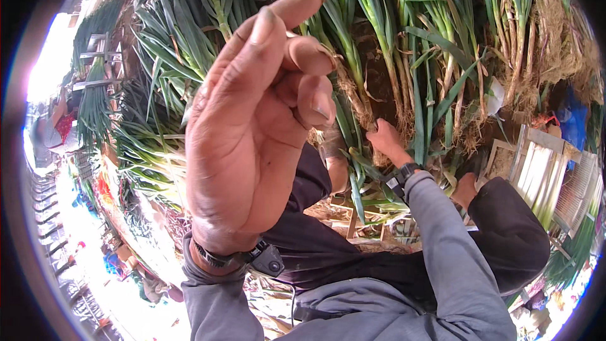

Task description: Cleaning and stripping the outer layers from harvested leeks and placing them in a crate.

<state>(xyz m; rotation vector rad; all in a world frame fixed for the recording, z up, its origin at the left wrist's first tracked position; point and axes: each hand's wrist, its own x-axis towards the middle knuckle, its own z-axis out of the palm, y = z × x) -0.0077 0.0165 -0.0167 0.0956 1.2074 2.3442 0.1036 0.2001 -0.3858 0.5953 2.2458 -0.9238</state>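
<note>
Your left hand (252,126) fills the near view, raised close to the camera with the palm turned toward you, the fingers (303,57) curled loosely inward and the thumb up; it holds nothing and touches nothing, half closed on air. At its wrist sits a dark strap with a small black device (268,259), over a grey sleeve (218,306). Farther out, your right hand (386,141) reaches forward from a grey sleeve with a dark wrist strap (404,173), and it rests against the lower stalks of the green onions (379,38) stacked in front of you; the fingers look bent around or against a stalk, but how tightly they close you cannot tell from here. The onions lie in a broad heap across the upper view, long green leaves fanned to the left and top, pale stalks and tangled brown roots (549,50) toward the right. Judged by their look, they will be light singly, limp and easily bruised in the leaves, firmer in the pale stalk near the root, so that lower stalk is the place to take hold. Soil on the roots may make them gritty and apt to shed. Beyond, at the right, stand slatted wooden crates (543,164), and a further row of bundled greens (95,98) runs along the far left.
</note>
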